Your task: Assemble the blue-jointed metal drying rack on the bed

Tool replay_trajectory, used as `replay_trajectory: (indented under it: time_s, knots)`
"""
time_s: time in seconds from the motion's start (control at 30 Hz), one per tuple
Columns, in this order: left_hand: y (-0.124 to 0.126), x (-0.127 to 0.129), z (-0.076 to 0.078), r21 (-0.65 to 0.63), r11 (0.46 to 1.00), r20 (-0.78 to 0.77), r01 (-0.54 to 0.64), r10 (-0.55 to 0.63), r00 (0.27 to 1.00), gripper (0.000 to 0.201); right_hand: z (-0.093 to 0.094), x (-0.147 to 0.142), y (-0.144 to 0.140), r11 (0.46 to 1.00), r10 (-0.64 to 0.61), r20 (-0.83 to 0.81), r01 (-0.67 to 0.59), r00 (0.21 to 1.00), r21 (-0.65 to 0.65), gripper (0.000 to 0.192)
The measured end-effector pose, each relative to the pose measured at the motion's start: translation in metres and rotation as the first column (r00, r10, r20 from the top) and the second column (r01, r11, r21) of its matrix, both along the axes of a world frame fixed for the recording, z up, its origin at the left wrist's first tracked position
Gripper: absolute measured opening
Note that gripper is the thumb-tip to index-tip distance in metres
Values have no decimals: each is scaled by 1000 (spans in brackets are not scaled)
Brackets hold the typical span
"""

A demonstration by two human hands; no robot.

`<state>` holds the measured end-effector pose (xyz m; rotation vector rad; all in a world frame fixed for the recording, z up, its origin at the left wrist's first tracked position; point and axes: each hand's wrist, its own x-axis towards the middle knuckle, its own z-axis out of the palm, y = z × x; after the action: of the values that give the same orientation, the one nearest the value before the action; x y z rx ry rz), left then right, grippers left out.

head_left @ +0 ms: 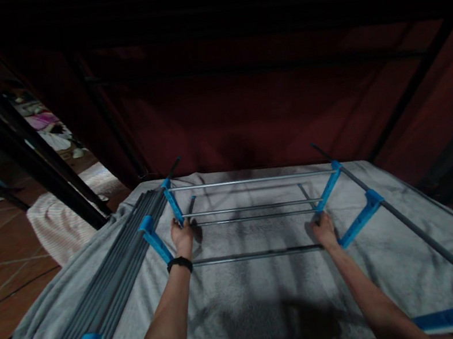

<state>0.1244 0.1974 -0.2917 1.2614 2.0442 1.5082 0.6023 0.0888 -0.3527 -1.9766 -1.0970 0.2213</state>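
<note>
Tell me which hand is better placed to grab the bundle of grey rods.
Left. The left hand sits at the blue bracket right beside the grey rods; the right hand is across the rack, farther away.

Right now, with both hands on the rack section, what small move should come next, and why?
Probably press the left hand and right hand inward together: each grips a blue connector at one end of the metal rods, which look loosely seated on the grey towel.
</note>
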Motion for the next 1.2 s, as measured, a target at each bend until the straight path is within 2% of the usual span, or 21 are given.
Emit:
replay_trajectory:
  time_s: [0.13,0.2,0.27,0.33,0.43,0.57,0.63,0.73,0.9,0.97,1.03,1.07,1.1,1.13,1.2]
  knots:
    - [-33,18,-6,-28,999,-9,-20,20,1000,40,0,-27,-26,979,199,37,-197,979,-52,44]
    - [-57,27,-13,-24,998,-53,50,-51,997,38,1,-38,-37,944,319,97,-307,943,-121,39]
    - [-80,35,-21,-56,979,-163,196,-203,965,33,4,-46,-45,903,413,162,-380,896,-201,36]
    - [-101,43,-28,-134,928,-243,347,-370,897,30,7,-52,-50,880,453,206,-400,867,-255,33]
    - [-124,57,-31,-263,842,-368,470,-538,758,34,13,-58,-55,879,451,255,-377,855,-291,34]
    - [-140,77,-18,-457,725,-492,515,-689,533,38,16,-64,-58,895,414,332,-313,847,-317,35]
    - [-143,88,-8,-534,687,-512,494,-727,457,38,16,-65,-59,896,412,359,-302,837,-324,35]
    - [-146,102,7,-616,619,-471,487,-785,403,41,15,-66,-61,896,418,378,-305,826,-323,35]
    - [-147,128,37,-669,489,-397,559,-872,287,36,9,-65,-63,902,412,415,-297,811,-313,34]
    - [-143,141,55,-662,444,-395,603,-891,223,34,6,-65,-63,902,414,439,-294,797,-316,35]
    - [-135,153,80,-606,410,-399,682,-898,186,35,4,-65,-63,901,415,460,-286,785,-326,34]
    - [-130,159,96,-571,413,-414,710,-891,186,36,4,-65,-63,901,413,470,-277,780,-333,34]
    - [-124,164,115,-538,439,-441,719,-874,203,37,4,-65,-63,901,411,479,-266,776,-342,34]
    - [-117,169,135,-507,488,-476,710,-846,241,38,4,-65,-63,899,413,489,-258,768,-355,35]
    - [-104,175,180,-477,568,-554,671,-787,272,38,5,-65,-64,883,442,512,-258,736,-392,35]
